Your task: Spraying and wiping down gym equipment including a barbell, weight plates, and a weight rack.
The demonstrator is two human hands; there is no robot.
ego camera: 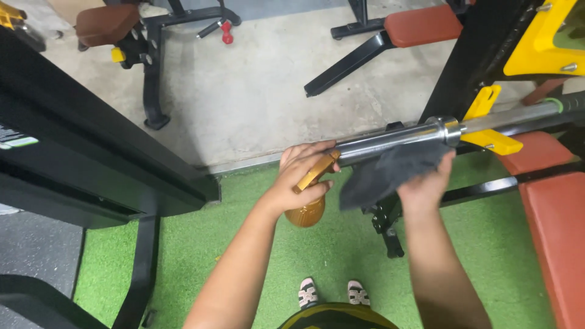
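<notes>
Bare grey concrete floor [244, 91] beyond, green artificial turf [262, 256] nearer, a black machine frame [91, 158] slanting across the left, rust-red padded benches [423, 24] on black legs at the back, another red bench pad [557, 231] at right, yellow brackets [542, 36] on a black rack upright.

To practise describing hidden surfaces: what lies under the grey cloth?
The right hand presses the grey cloth against the underside of the chrome bar, whose top shows above it. Below lies green turf. The cloth hides the palm and the bar's underside.
</notes>
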